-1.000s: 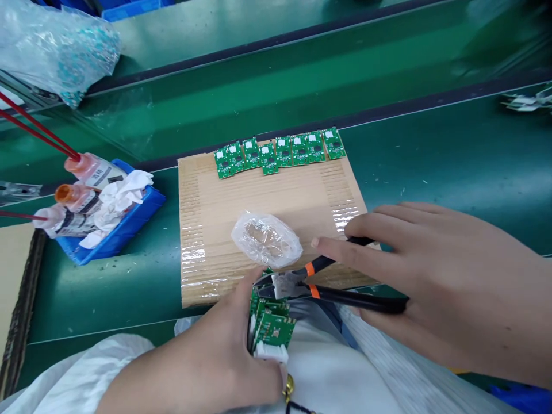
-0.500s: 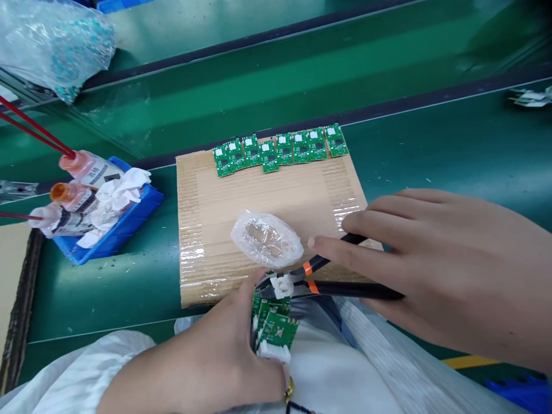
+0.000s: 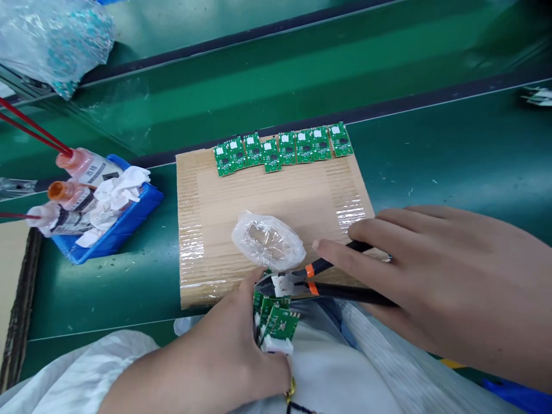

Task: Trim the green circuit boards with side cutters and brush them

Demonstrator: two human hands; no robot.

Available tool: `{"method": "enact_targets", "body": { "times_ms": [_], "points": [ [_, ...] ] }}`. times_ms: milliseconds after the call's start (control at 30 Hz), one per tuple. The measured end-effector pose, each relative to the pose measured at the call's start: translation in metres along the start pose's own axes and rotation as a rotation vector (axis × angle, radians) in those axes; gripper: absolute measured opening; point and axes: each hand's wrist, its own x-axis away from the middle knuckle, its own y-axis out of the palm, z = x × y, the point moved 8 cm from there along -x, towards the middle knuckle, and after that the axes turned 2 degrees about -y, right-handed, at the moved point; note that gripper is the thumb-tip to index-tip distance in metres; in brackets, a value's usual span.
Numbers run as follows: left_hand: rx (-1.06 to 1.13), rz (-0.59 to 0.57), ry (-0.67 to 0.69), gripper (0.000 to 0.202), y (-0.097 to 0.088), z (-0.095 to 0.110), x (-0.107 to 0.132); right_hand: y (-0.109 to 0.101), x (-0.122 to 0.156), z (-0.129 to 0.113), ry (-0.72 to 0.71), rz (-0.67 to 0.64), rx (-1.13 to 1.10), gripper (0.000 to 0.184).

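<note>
while the left hand (image 3: 202,351) pinches a small bunch of green circuit boards (image 3: 278,322) at 6 o'clock, the right hand (image 3: 448,276) wraps the black-handled diagonal cutters (image 3: 345,294), tips right at the bunch. eight boards (image 3: 280,148) already sit lined up at 12 o'clock on the cardboard sheet (image 3: 276,195), a few left in hand.

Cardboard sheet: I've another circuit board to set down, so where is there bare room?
Bare cardboard runs between the row of green circuit boards and the clear plastic bundle, and left of that bundle. It is crowded along the near edge, where the left hand holds boards and the right hand sits on the side cutters.
</note>
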Motion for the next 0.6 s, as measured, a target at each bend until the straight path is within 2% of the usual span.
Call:
{"method": "enact_targets", "body": {
  "times_ms": [100,167,333,467,600],
  "points": [
    [0.015,-0.001,-0.05,0.088,0.0,0.002,0.0,0.0,0.002,-0.002,0.012,0.008,0.019,0.032],
    [0.018,0.035,-0.036,0.085,-0.001,0.0,0.001,0.001,0.004,-0.003,0.012,0.01,0.019,0.032],
    [0.002,0.098,-0.07,0.08,0.001,-0.017,0.004,0.009,0.01,-0.005,0.012,0.011,0.0,0.034],
    [0.012,0.117,-0.054,0.079,0.001,-0.012,0.002,0.015,0.016,-0.004,0.041,0.011,-0.02,0.036],
    [0.027,0.1,-0.202,0.075,0.002,-0.009,0.003,0.016,0.021,-0.006,0.062,0.043,-0.041,0.038]
  ]
}}
